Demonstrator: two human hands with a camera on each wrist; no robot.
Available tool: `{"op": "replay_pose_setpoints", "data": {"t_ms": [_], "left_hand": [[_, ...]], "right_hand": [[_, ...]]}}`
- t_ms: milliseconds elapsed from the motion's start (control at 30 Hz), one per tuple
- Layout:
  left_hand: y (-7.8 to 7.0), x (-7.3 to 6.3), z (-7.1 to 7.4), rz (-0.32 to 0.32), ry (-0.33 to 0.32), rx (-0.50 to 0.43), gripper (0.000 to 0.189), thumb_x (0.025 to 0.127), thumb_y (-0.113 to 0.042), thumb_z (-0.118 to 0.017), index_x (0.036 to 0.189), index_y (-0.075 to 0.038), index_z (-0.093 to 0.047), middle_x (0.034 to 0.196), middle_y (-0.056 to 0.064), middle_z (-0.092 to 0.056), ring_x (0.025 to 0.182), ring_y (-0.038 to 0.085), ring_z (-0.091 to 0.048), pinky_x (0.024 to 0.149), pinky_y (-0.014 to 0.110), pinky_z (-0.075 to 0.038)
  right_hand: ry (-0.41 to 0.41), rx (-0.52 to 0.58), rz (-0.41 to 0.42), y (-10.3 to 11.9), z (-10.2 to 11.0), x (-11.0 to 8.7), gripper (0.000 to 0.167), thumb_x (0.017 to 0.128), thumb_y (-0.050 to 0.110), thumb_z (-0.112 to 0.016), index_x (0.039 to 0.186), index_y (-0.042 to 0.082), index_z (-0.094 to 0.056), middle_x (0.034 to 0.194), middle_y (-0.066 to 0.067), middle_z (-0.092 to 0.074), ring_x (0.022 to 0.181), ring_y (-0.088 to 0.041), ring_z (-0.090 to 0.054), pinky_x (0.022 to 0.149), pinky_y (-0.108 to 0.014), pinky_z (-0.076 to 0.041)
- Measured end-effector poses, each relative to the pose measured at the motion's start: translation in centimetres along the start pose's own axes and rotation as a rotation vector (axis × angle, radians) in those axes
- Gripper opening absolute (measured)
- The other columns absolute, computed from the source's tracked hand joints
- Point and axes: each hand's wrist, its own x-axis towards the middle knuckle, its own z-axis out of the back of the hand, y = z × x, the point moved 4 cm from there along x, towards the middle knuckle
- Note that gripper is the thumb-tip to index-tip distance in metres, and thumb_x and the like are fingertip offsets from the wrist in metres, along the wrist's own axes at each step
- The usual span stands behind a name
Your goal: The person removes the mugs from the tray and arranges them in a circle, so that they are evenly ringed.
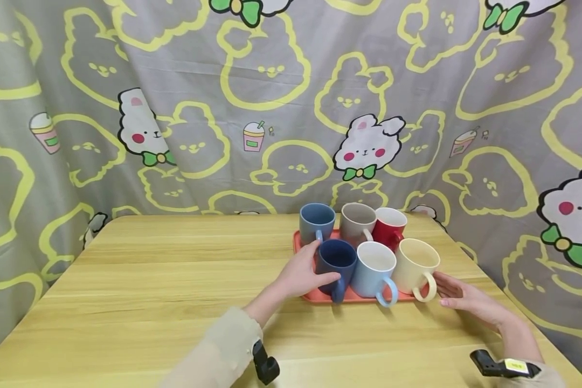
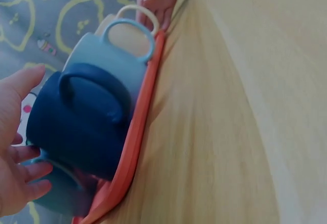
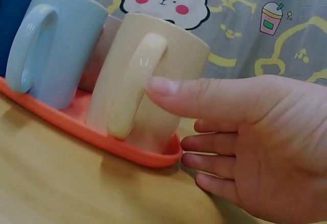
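Note:
An orange-red tray (image 2: pixel 134 147) carries several mugs in two rows. In front stand a navy mug (image 1: pixel 331 269), a light blue mug (image 1: pixel 368 277) and a cream mug (image 1: pixel 412 269), handles toward me. Behind them are a grey-blue mug (image 1: pixel 315 229), a taupe mug (image 1: pixel 354 229) and a red mug with a white inside (image 1: pixel 385 231). My left hand (image 1: pixel 303 272) is at the navy mug's left side, thumb and fingers spread. My right hand (image 3: pixel 276 142) is beside the cream mug at the tray's right end, its fingers extended by the rim and its thumb near the mug's handle.
The tray sits on the right part of a wooden table (image 1: pixel 165 280), near its back edge. A grey curtain (image 1: pixel 194 70) with yellow outlines and white rabbits hangs behind the table and along its sides.

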Motion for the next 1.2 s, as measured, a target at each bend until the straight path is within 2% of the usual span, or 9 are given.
{"op": "replay_pose_setpoints", "data": {"t_ms": [67,167,333,600,933,1000,1067,1133,1200], "left_hand": [[-0.2,0.2,-0.3,-0.003,-0.012,-0.001,0.091,0.076,-0.046,-0.071,0.144,-0.003,-0.029,0.143,0.013,-0.038,0.126,0.026,-0.04,0.1,0.045,-0.036],[-0.4,0.4,-0.7,0.009,-0.033,-0.021,0.094,0.075,-0.047,-0.071,0.144,-0.002,-0.027,0.143,0.013,-0.037,0.127,0.027,-0.04,0.1,0.047,-0.036],[-0.6,0.8,-1.2,0.062,-0.071,-0.059,0.095,0.074,-0.049,-0.073,0.144,-0.004,-0.027,0.143,0.013,-0.036,0.126,0.028,-0.04,0.099,0.048,-0.036],[-1.0,1.6,-2.0,0.082,-0.13,0.026,0.095,0.07,-0.047,-0.077,0.143,-0.006,-0.031,0.142,0.013,-0.037,0.124,0.031,-0.04,0.096,0.047,-0.039],[-1.0,1.9,-2.4,0.113,-0.173,-0.018,0.094,0.067,-0.04,-0.081,0.141,-0.008,-0.034,0.141,0.012,-0.038,0.122,0.033,-0.041,0.094,0.048,-0.04],[-1.1,1.8,-2.4,0.116,-0.183,-0.017,0.093,0.066,-0.039,-0.082,0.141,-0.008,-0.035,0.14,0.013,-0.039,0.121,0.032,-0.042,0.094,0.048,-0.041],[-1.2,1.8,-2.3,0.118,-0.187,-0.004,0.093,0.066,-0.039,-0.082,0.14,-0.007,-0.036,0.139,0.012,-0.041,0.121,0.031,-0.042,0.094,0.047,-0.041],[-1.3,1.8,-2.3,0.111,-0.197,0.014,0.091,0.066,-0.039,-0.082,0.139,-0.006,-0.038,0.136,0.012,-0.044,0.12,0.029,-0.043,0.095,0.045,-0.04],[-1.4,1.9,-2.3,0.097,-0.206,0.041,0.09,0.066,-0.039,-0.082,0.138,-0.005,-0.039,0.135,0.012,-0.046,0.119,0.028,-0.043,0.096,0.044,-0.039]], "right_hand": [[-0.002,-0.015,0.004,0.0,0.0,0.2,0.068,0.09,-0.005,-0.05,0.132,-0.026,-0.001,0.143,-0.028,-0.017,0.114,0.015,-0.036,0.09,-0.01,-0.033],[0.006,-0.018,-0.005,0.0,-0.1,0.5,0.07,0.09,-0.004,-0.05,0.131,-0.027,0.001,0.133,-0.047,0.001,0.112,0.017,-0.035,0.089,-0.01,-0.033],[0.012,-0.001,-0.031,-0.2,-0.1,0.5,0.073,0.09,-0.002,-0.051,0.131,-0.027,0.004,0.133,-0.048,0.006,0.111,0.018,-0.034,0.089,-0.009,-0.032],[0.017,0.023,-0.044,-0.1,0.2,0.4,0.07,0.092,0.0,-0.048,0.133,-0.025,0.002,0.141,-0.031,-0.011,0.113,0.014,-0.037,0.09,-0.011,-0.034],[0.013,0.034,-0.039,0.1,-0.2,0.7,0.07,0.092,0.002,-0.049,0.131,-0.027,0.002,0.135,-0.045,-0.004,0.112,0.013,-0.039,0.089,-0.011,-0.035],[0.012,0.042,-0.038,0.1,-0.2,0.7,0.071,0.092,0.003,-0.049,0.131,-0.027,0.002,0.14,-0.037,-0.014,0.112,0.013,-0.039,0.089,-0.011,-0.035],[0.011,0.061,-0.032,0.1,-0.1,0.7,0.071,0.093,0.003,-0.049,0.131,-0.027,0.002,0.142,-0.016,-0.03,0.112,0.013,-0.04,0.088,-0.01,-0.035],[0.018,0.086,-0.019,0.1,0.0,0.7,0.07,0.093,0.002,-0.048,0.131,-0.027,0.004,0.134,0.009,-0.039,0.112,0.012,-0.04,0.088,-0.01,-0.034],[0.023,0.113,-0.008,0.1,0.1,0.8,0.07,0.094,0.001,-0.046,0.13,-0.027,0.006,0.125,0.025,-0.042,0.112,0.012,-0.041,0.088,-0.009,-0.034]]}}
